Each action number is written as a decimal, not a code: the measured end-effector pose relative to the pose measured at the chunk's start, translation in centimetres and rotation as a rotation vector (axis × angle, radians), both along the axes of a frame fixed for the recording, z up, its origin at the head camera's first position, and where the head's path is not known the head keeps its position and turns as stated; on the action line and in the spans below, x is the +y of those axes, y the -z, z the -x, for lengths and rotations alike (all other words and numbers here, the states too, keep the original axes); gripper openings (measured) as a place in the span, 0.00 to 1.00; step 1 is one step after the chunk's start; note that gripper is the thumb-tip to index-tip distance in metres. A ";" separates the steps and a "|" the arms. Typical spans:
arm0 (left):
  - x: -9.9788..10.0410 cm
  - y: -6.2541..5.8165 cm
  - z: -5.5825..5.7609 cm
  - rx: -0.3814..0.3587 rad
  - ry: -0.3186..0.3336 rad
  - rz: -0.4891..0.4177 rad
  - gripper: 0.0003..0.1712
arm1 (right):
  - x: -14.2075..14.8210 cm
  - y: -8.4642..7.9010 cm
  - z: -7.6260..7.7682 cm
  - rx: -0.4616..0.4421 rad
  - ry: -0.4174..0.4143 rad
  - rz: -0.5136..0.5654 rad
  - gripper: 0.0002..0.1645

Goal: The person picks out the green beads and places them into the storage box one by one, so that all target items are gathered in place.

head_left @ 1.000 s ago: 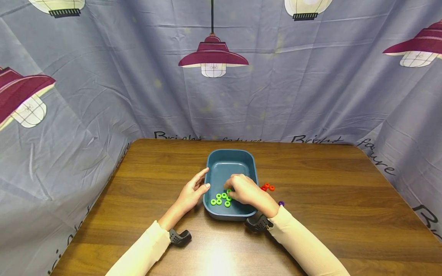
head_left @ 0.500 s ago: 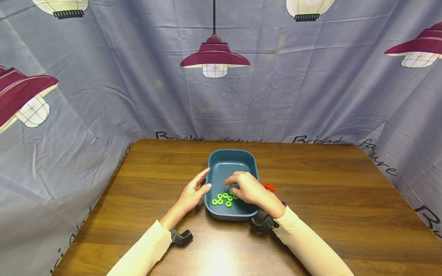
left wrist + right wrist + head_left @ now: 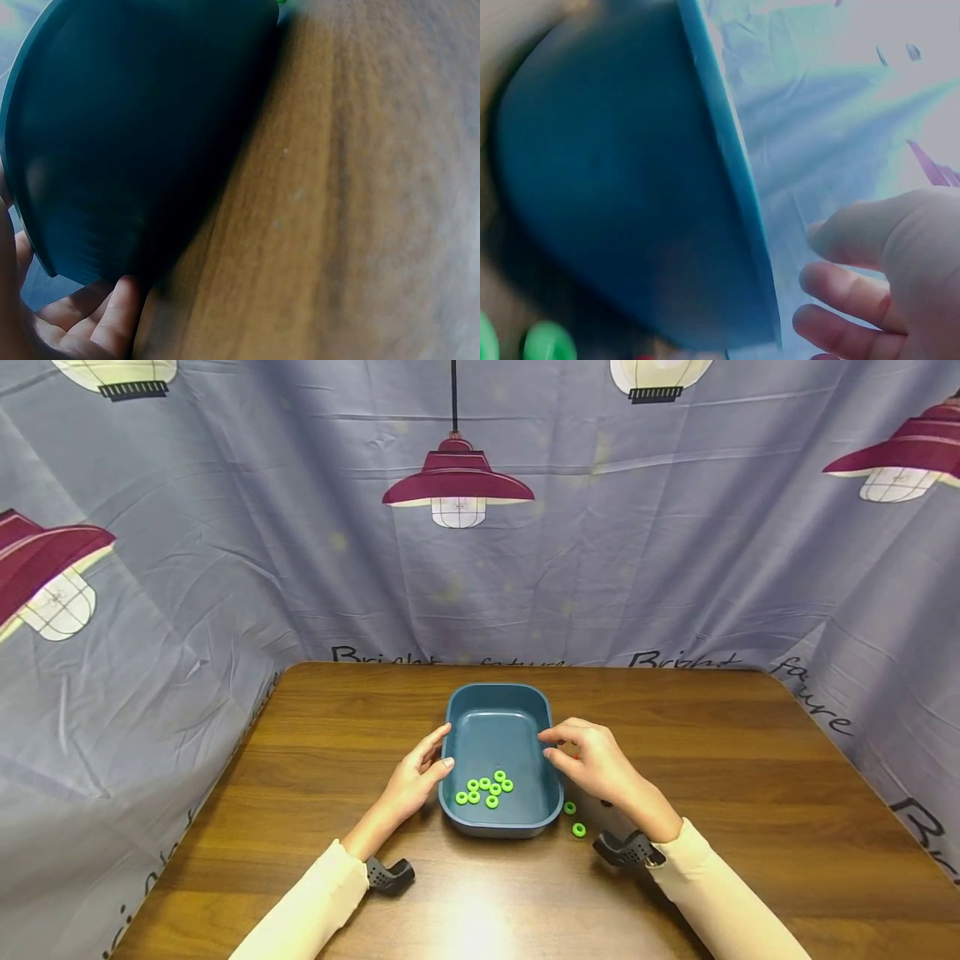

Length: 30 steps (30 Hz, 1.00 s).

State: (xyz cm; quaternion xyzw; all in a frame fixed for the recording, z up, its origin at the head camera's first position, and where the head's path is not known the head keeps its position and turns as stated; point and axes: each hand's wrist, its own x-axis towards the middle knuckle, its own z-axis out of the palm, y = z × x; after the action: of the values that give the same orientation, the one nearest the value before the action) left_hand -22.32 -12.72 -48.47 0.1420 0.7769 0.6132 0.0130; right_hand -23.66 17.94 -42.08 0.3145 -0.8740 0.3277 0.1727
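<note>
A dark blue plastic box (image 3: 491, 727) stands on the table, with several small bright green rings (image 3: 484, 784) gathered in its near part. My left hand (image 3: 411, 785) lies along the left side of the box, thumb and index fingertips at the rim. In the left wrist view, its fingers (image 3: 116, 319) touch the outer wall. My right hand (image 3: 592, 758) hovers by the right rim, thumb and fingers apart and nothing seen between them. The right wrist view shows its fingers (image 3: 847, 296) loosely bent beside the box. A red ring (image 3: 576, 756) is mostly hidden behind this hand.
Two green rings (image 3: 579, 830) lie on the wooden table (image 3: 360, 710) right of the box. A dark ring (image 3: 606, 802) shows under the right wrist. Black wrist cameras (image 3: 626, 849) hang below both wrists. A grey printed curtain (image 3: 337, 568) encloses the table's back and sides.
My right hand has moved from inside the box out to its right rim. Two green rings on the table, hidden before, now show. The left hand has stayed in place.
</note>
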 end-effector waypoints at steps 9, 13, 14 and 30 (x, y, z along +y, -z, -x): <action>0.0 0.1 0.2 0.028 0.008 0.010 0.35 | 4.0 1.9 -1.3 0.022 0.059 -0.014 0.11; 0.0 0.1 0.3 0.023 0.006 0.011 0.35 | 4.9 2.8 -1.9 0.022 0.035 -0.034 0.11; 0.0 0.1 0.3 0.020 0.004 0.011 0.35 | 5.0 3.0 -2.0 0.030 0.026 -0.042 0.11; 0.1 0.0 0.2 -0.003 -0.006 0.015 0.35 | 4.8 5.3 -2.5 0.055 -0.077 -0.197 0.13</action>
State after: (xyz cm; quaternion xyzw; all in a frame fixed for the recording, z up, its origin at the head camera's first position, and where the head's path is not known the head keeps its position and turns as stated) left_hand -22.49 -12.65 -48.48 0.1387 0.7820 0.6075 0.0134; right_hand -21.18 22.78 -47.41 0.3721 -0.8842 0.2378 0.1523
